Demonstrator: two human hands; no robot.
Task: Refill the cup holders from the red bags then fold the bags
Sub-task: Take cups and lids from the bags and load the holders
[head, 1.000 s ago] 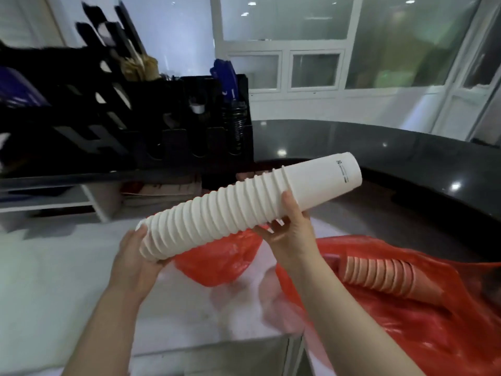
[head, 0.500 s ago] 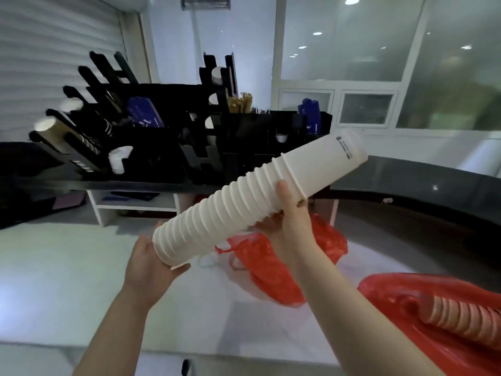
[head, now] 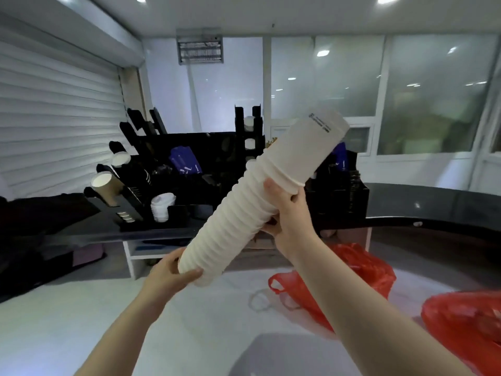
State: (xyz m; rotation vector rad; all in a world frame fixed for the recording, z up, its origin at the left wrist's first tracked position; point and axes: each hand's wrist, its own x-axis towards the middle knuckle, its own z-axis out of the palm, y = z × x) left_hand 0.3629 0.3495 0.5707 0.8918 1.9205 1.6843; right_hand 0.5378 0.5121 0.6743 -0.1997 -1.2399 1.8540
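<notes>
A long stack of white paper cups (head: pixel 252 213) is held aloft in front of the black cup holder rack (head: pixel 217 143), tilted so that its printed base end is raised toward the rack's right side and its open end is lowered in front of the rack. The lower end is gripped by the left hand (head: pixel 168 272), thumb and fingers curled round the last rims. The upper part is clasped by the right hand (head: pixel 290 221), wrapped round the stack just under the outermost cup's rim. On the rack's left side a brown paper cup (head: pixel 104 185) is seen slanting in a slot, with a pile of white lids (head: pixel 162 206) nearby. Two red bags are laid on the white counter (head: pixel 67 321) in front of the rack and to its right — a crumpled red bag (head: pixel 363 270) with loose handles, and a bulging red bag (head: pixel 466 321) farther right. A white roller shutter (head: pixel 54 118) is seen left of the rack.
</notes>
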